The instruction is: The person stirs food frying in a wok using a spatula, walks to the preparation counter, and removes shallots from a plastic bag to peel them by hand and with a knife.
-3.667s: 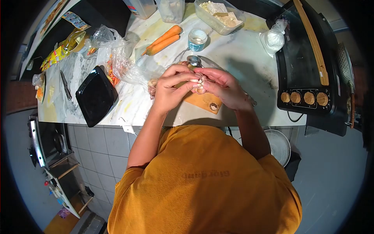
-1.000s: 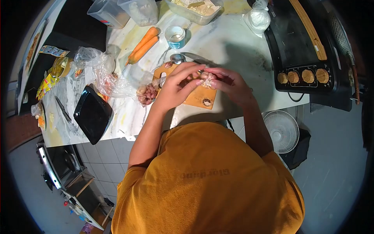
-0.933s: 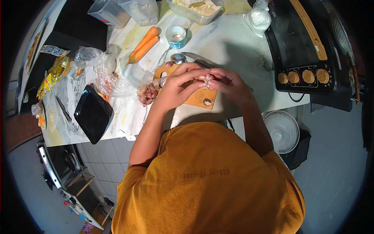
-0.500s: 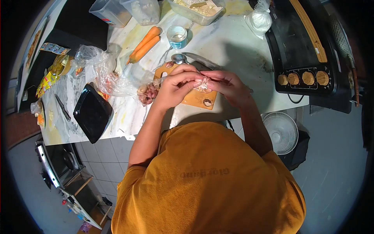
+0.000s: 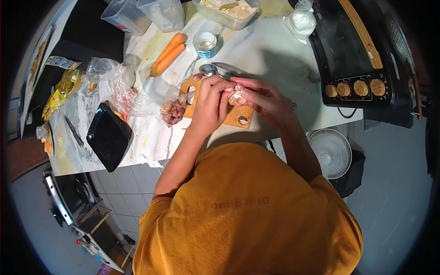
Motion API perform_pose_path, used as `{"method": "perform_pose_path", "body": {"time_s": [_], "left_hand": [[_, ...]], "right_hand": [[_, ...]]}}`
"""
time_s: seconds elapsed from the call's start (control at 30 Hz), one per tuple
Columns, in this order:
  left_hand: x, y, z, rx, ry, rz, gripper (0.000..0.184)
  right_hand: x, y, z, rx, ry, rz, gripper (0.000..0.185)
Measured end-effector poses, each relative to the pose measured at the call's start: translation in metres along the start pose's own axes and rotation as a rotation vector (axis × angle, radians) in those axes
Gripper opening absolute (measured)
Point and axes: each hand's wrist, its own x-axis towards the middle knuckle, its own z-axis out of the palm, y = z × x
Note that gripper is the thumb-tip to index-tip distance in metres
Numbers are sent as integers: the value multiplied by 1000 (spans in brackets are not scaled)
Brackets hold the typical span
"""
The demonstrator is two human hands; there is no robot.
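Note:
A pale, papery garlic bulb [image 5: 237, 98] is pinched between my two hands above the wooden cutting board [image 5: 219, 120]. My left hand [image 5: 209, 104] has its fingers bent against the bulb's left side. On the other side my right hand [image 5: 266, 101] grips it with thumb and fingers. Beyond the hands lie a metal spoon [image 5: 208, 69] and a knife [image 5: 230, 69], partly on the board's far edge. One small shallot [image 5: 197, 77] rests at the board's far left corner, and a pile of shallots [image 5: 172, 113] sits beside my left wrist.
Two carrots [image 5: 167, 55] and a small tub [image 5: 205, 45] lie farther back. A clear plastic bag [image 5: 123, 87], a black tray [image 5: 109, 136] and another knife [image 5: 73, 130] occupy the left. A black stove [image 5: 355, 59] stands right, near a tied white bag [image 5: 301, 20].
My left hand has turned, its fingers now pointing more forward and curling beside the garlic. More of the bulb shows between the hands. The whole view has shifted slightly.

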Motion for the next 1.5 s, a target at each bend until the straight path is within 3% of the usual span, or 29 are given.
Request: {"method": "perform_pose_path", "body": {"time_s": [0.1, 0.2, 0.23, 0.33, 0.6, 0.7, 0.77, 0.83, 0.9, 1.03, 1.1, 1.37, 1.5], "left_hand": [[-4, -6, 5, -38, 81, 5, 15], [-8, -13, 10, -420, 160, -209, 16], [-9, -11, 9, -420, 158, -208, 16], [-9, -11, 6, -809, 252, -518, 15], [-10, -22, -4, -1001, 168, -694, 14], [-11, -28, 8, -774, 64, -666, 14], [-13, -32, 16, -459, -88, -616, 11], [-6, -23, 17, -464, -108, -685, 9], [-7, -29, 19, 41, -178, -342, 13], [-10, -40, 21, 190, -274, -326, 15], [-10, -40, 18, 345, -258, -135, 15], [-4, -25, -38, 144, -50, -257, 10], [7, -15, -109, 538, 296, -78, 16]], "right_hand": [[-1, -2, -1, 94, 13, -24, 38], [0, -1, -1, 169, 8, -53, 38], [0, 0, -1, 197, 1, -62, 37], [0, 2, 3, 323, -1, -127, 36], [-11, 4, -21, 227, 219, -110, 34], [-16, 5, -34, 165, 311, -96, 34], [-18, 9, -40, 146, 349, -93, 34], [-21, 13, -45, 118, 381, -124, 34], [-24, 15, -46, 109, 391, -113, 34], [-27, 20, -46, 78, 400, -105, 37], [-26, 22, -45, 83, 408, -98, 37], [-10, 23, -35, 49, 387, -40, 42], [14, 23, -27, -26, 277, -47, 44]]}}
